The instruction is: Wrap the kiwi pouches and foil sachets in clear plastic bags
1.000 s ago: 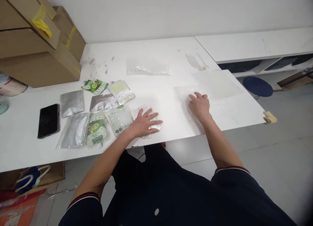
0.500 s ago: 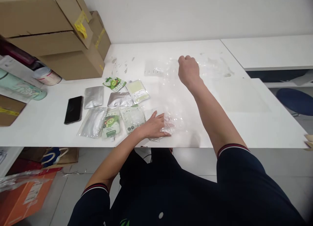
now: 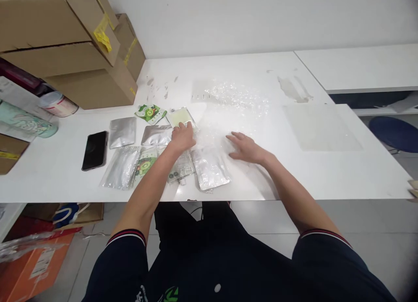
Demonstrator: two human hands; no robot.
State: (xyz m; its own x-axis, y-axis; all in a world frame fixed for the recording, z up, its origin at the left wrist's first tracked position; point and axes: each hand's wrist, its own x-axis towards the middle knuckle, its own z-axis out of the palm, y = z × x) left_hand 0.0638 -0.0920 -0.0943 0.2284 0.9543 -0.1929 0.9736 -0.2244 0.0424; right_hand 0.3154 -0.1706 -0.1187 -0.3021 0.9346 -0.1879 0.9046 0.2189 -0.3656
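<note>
My left hand (image 3: 183, 137) is closed over the near edge of a pale green pouch (image 3: 179, 115), its fingers bunched on the label. My right hand (image 3: 245, 148) is open above the white table, fingers apart and holding nothing. Between and below the hands lies a silver pouch (image 3: 211, 168) in clear film. Crumpled clear bubble wrap (image 3: 240, 97) rests farther back. Under my left wrist are a clear-wrapped pouch (image 3: 183, 167) and a green fruit-print pouch (image 3: 143, 165), both partly hidden. A flat silver pouch (image 3: 156, 135) sits just left of the hand.
A phone (image 3: 94, 150), another silver pouch (image 3: 123, 132), a clear-wrapped silver pouch (image 3: 120, 168) and a small kiwi-print pouch (image 3: 150, 113) lie left. Cardboard boxes (image 3: 98, 86) stack behind them. A translucent sheet (image 3: 323, 128) lies right. A blue stool (image 3: 395, 134) stands beyond the table.
My right hand has come down from the bubble wrap, opening, towards the front. My left hand has lifted off the film-covered silver pouch and moved up-left to the pale green pouch.
</note>
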